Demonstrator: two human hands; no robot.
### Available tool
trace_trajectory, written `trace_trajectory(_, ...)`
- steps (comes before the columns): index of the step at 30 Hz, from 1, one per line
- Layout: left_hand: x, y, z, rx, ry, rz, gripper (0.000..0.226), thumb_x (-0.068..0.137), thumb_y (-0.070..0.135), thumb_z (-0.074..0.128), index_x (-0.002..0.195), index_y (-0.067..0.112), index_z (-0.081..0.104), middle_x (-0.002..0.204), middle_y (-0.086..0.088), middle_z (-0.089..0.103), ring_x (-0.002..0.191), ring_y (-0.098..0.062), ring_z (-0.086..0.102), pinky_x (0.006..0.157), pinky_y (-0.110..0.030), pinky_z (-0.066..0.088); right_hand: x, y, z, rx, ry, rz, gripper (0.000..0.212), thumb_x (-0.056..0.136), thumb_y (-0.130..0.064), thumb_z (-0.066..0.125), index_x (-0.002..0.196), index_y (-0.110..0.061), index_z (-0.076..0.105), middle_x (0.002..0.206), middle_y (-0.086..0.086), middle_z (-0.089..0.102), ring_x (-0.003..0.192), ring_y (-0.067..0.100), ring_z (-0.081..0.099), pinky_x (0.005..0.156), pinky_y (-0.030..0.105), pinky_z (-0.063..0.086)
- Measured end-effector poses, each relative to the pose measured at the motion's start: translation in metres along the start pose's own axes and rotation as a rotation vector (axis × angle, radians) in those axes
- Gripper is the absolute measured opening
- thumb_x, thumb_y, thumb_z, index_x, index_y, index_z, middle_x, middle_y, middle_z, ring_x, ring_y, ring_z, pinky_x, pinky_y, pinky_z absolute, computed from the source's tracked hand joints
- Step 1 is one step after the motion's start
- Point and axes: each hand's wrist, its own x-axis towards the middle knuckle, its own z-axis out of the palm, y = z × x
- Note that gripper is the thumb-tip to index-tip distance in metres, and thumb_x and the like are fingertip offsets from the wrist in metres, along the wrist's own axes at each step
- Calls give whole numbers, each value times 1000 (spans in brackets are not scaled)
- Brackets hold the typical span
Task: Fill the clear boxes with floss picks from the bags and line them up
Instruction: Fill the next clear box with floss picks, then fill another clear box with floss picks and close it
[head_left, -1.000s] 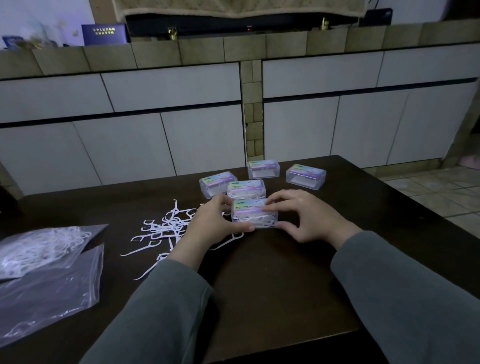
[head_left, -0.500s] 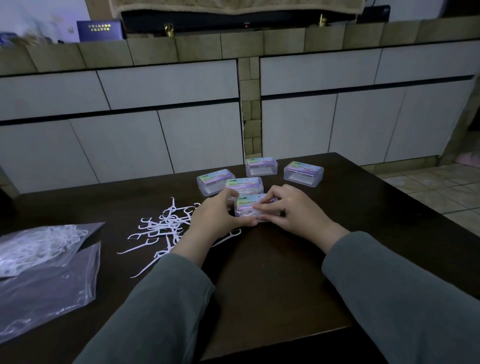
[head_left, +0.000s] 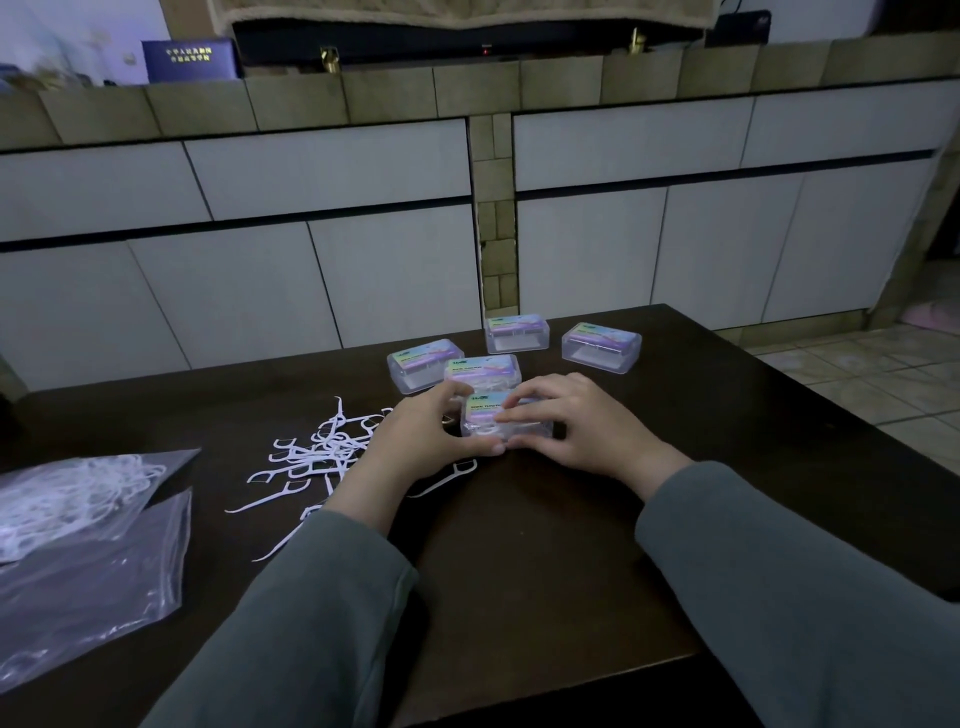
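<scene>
While both hands, left (head_left: 421, 434) and right (head_left: 582, 428), clamped the near box (head_left: 501, 423) on the counter (head_left: 519, 545), I judged a pick could jam its lid. It held picks; four boxes (head_left: 601, 347) sat behind, contents unclear. Loose picks (head_left: 317, 457) and bags (head_left: 78, 499) lay left.

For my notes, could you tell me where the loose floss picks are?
In the head view, the loose floss picks lie scattered on the table, left of the left hand.

Dark table (head_left: 545, 571), white cabinet fronts (head_left: 332, 171) behind — blue book (head_left: 188, 58) on the tiled ledge (head_left: 384, 96).
</scene>
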Motion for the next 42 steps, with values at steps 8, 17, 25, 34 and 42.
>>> trace_trajectory(8,-1,2,0,5,5,-1,83,68,54,80,138,29,44,138,5,55,126,-16,49,99,-37,45,3,0,3,61,37,31,26,85,-35,68,111,-33,71,113,-11,64,105,4,53,94,34,44)
trace_trajectory(17,-2,2,1,29,-2,-11,84,69,56,78,140,29,42,140,5,53,125,-17,49,99,-43,46,0,1,1,36,14,50,33,85,-33,70,118,-34,67,117,-14,63,107,-4,47,96,28,36)
trace_trajectory(25,-2,0,1,24,6,3,83,69,57,78,139,30,42,140,5,53,124,-17,50,100,-43,45,-9,9,-10,201,1,188,38,80,-25,76,117,-26,68,126,-12,63,124,-1,49,105,18,37)
trace_trajectory(34,-1,-1,3,56,14,17,83,71,59,75,141,31,40,141,5,52,121,-18,53,97,-42,47,-4,-1,-1,-59,29,-1,30,86,-33,68,116,-27,68,118,-10,62,109,5,53,94,26,39)
trace_trajectory(42,2,-2,4,54,29,19,85,70,61,74,142,31,40,140,5,53,128,-16,48,96,-37,44,4,-8,6,-44,75,27,24,87,-30,69,111,-29,71,110,-9,63,103,8,55,91,28,37)
